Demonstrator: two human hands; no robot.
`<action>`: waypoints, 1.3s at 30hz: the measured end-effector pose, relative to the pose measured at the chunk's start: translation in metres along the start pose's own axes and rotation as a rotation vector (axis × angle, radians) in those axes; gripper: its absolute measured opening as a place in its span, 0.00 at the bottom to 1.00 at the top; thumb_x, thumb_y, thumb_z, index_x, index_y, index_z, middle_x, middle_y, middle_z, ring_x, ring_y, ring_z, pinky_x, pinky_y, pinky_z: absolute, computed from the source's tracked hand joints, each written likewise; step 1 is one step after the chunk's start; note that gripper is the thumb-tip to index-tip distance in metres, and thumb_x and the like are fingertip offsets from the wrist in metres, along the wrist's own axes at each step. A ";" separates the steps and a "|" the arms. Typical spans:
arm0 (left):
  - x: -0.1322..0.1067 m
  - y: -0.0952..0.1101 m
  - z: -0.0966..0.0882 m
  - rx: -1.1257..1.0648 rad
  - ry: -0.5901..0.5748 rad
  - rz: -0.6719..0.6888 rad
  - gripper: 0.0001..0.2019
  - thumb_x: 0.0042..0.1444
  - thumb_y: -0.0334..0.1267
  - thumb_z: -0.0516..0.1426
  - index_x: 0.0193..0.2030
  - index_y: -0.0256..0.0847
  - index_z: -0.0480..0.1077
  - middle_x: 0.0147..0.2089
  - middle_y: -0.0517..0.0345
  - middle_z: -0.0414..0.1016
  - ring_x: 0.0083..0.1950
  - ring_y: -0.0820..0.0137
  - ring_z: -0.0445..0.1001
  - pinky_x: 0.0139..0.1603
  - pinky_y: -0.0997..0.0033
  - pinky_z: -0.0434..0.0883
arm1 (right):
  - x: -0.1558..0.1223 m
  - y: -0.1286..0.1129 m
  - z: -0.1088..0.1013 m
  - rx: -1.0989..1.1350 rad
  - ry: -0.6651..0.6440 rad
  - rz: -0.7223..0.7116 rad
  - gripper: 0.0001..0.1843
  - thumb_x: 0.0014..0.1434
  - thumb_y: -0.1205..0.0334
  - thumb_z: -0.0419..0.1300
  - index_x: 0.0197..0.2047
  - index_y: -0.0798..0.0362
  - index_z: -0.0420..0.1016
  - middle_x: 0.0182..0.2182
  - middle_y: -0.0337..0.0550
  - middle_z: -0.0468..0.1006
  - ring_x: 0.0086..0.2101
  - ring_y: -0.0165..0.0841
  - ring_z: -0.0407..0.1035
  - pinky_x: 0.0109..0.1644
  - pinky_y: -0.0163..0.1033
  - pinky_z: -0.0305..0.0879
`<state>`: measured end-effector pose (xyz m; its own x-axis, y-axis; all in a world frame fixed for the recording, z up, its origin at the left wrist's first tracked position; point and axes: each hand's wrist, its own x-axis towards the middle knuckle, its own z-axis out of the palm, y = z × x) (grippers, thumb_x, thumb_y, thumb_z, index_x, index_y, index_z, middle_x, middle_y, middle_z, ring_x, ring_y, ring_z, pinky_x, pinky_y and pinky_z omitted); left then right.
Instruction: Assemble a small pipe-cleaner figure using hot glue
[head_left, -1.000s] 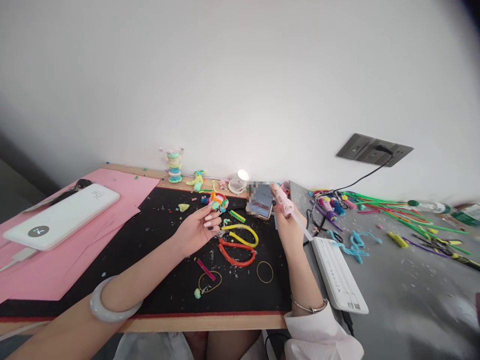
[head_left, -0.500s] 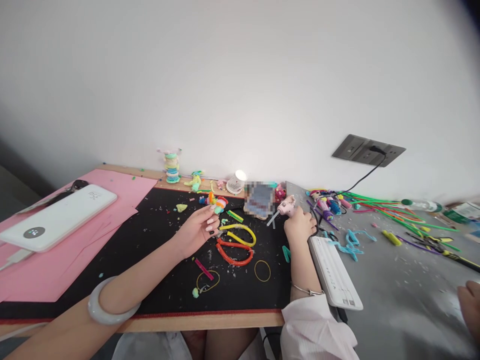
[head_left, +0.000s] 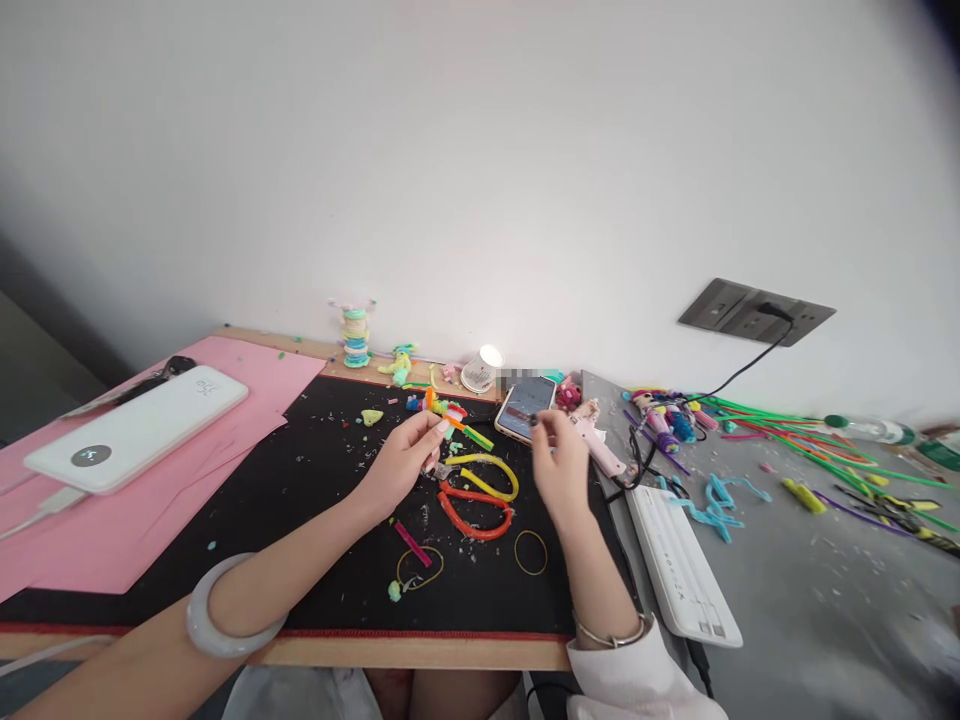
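My left hand point(head_left: 401, 462) holds a small multicoloured pipe-cleaner piece point(head_left: 448, 410) at its fingertips, above the black mat point(head_left: 315, 520). My right hand point(head_left: 559, 462) is raised beside it and pinches a tiny dark bead-like bit point(head_left: 533, 420) between thumb and forefinger. The pink glue gun point(head_left: 596, 440) lies on the table just right of my right hand, untouched. A phone point(head_left: 525, 407) lies behind my hands. Yellow and orange pipe-cleaner loops point(head_left: 480, 490) rest on the mat below them.
A white power bank point(head_left: 135, 430) lies on pink paper point(head_left: 90, 520) at left. A white power strip point(head_left: 682, 560) and loose pipe cleaners point(head_left: 810, 440) are at right. Small craft figures point(head_left: 354, 335) and a paper cup point(head_left: 481, 368) stand by the wall. A wall socket point(head_left: 754, 310) holds a plug.
My right hand put the pink glue gun down at the right, then moved back left and now pinches a tiny dark bit. My left hand kept the craft piece.
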<state>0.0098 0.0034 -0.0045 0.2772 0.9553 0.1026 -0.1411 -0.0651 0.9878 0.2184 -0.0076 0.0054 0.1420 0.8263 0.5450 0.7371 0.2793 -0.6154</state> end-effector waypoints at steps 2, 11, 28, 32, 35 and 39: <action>0.000 0.000 0.001 0.058 -0.001 0.019 0.13 0.58 0.45 0.50 0.27 0.39 0.59 0.20 0.67 0.55 0.21 0.78 0.54 0.26 0.75 0.56 | -0.006 -0.018 0.011 0.070 -0.179 -0.107 0.08 0.60 0.63 0.47 0.36 0.54 0.66 0.30 0.42 0.70 0.31 0.32 0.64 0.35 0.35 0.59; 0.000 -0.003 0.002 0.176 -0.020 0.057 0.13 0.57 0.46 0.50 0.30 0.39 0.64 0.21 0.65 0.58 0.21 0.76 0.55 0.24 0.75 0.56 | -0.016 -0.039 0.032 0.200 -0.339 -0.132 0.06 0.60 0.65 0.47 0.33 0.53 0.63 0.26 0.37 0.65 0.27 0.28 0.59 0.32 0.33 0.53; 0.002 -0.005 0.006 -0.090 -0.021 -0.113 0.13 0.54 0.45 0.55 0.25 0.37 0.62 0.21 0.65 0.58 0.21 0.79 0.54 0.23 0.77 0.53 | -0.017 -0.038 0.047 0.731 -0.409 0.206 0.12 0.58 0.57 0.52 0.27 0.53 0.61 0.20 0.33 0.60 0.21 0.25 0.52 0.24 0.31 0.49; 0.001 -0.004 0.007 -0.212 -0.029 -0.172 0.13 0.53 0.43 0.56 0.25 0.37 0.62 0.22 0.65 0.57 0.21 0.80 0.53 0.24 0.79 0.54 | -0.016 -0.037 0.048 0.799 -0.434 0.288 0.13 0.57 0.55 0.53 0.26 0.54 0.63 0.19 0.33 0.62 0.18 0.23 0.50 0.21 0.31 0.45; 0.000 -0.001 0.007 -0.300 -0.052 -0.175 0.11 0.53 0.41 0.57 0.26 0.36 0.63 0.21 0.66 0.57 0.21 0.81 0.52 0.24 0.79 0.56 | -0.015 -0.036 0.047 0.849 -0.450 0.333 0.13 0.55 0.54 0.55 0.26 0.54 0.63 0.18 0.33 0.62 0.17 0.23 0.49 0.20 0.30 0.43; 0.000 0.002 0.005 -0.419 -0.107 -0.209 0.10 0.53 0.39 0.57 0.27 0.36 0.64 0.22 0.66 0.56 0.20 0.82 0.51 0.23 0.81 0.57 | -0.014 -0.036 0.044 0.911 -0.471 0.400 0.14 0.53 0.53 0.58 0.26 0.54 0.63 0.16 0.32 0.61 0.16 0.22 0.47 0.19 0.30 0.40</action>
<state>0.0147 0.0015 -0.0022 0.4334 0.8992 -0.0599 -0.4369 0.2678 0.8587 0.1609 -0.0075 -0.0047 -0.1478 0.9872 0.0602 -0.0970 0.0461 -0.9942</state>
